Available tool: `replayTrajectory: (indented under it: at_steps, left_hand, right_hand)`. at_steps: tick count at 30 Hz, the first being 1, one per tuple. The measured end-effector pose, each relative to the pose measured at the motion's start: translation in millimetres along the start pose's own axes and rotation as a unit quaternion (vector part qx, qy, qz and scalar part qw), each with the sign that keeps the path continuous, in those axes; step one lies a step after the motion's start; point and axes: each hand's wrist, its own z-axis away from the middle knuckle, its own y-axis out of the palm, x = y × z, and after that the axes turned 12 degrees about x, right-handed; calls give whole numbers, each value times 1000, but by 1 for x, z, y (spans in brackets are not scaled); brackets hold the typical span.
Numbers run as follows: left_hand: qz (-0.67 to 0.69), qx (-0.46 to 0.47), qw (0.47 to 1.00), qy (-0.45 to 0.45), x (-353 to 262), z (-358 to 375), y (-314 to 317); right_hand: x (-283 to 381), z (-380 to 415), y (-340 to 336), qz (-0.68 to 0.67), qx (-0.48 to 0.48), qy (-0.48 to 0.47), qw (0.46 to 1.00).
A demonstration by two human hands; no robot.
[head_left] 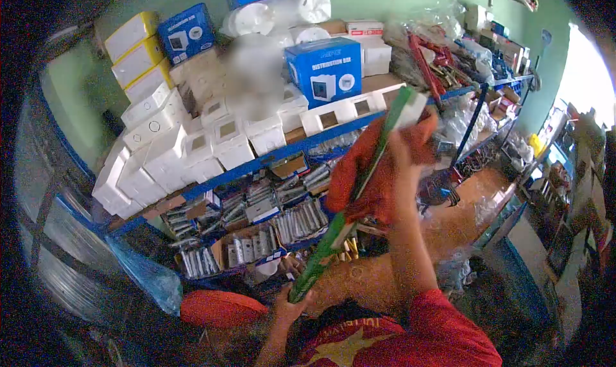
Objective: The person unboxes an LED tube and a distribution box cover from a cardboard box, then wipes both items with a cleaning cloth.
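A long, narrow green-and-white box [322, 262] slants across the middle of the view, its upper end toward the shelves. My left hand [292, 305] is closed around its lower end. High up, my right hand [404, 150] is closed on a red cloth [366, 158], which hangs against the box's upper half and partly covers it. Motion blurs the right hand, so its separate fingers are hard to make out.
White boxes [231, 142] and a blue distribution box carton [324, 72] fill the top shelf. Packed small parts [298, 222] line the shelf below. A red rounded object [221, 308] lies at lower left, beside clear plastic wrap [151, 280]. Brown cardboard [359, 280] lies beneath my arms.
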Motion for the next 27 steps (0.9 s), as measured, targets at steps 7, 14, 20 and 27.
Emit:
replayTrajectory:
  at_steps: [7,14,20,27]
  left_hand:
    - [-138,-199,956,164,3,-40,60]
    - [-73,-91,989,85,15,-5,17]
    - [-74,-143,987,22,52,12,33]
    - [-173,-155,971,50,109,24,36]
  right_hand:
    - [-75,168,15,141,267,224,926]
    - [-133,213,-5,94,237,272,928]
    - [-21,60,14,-35,35,100,994]
    - [21,1,-35,-87,40,100,990]
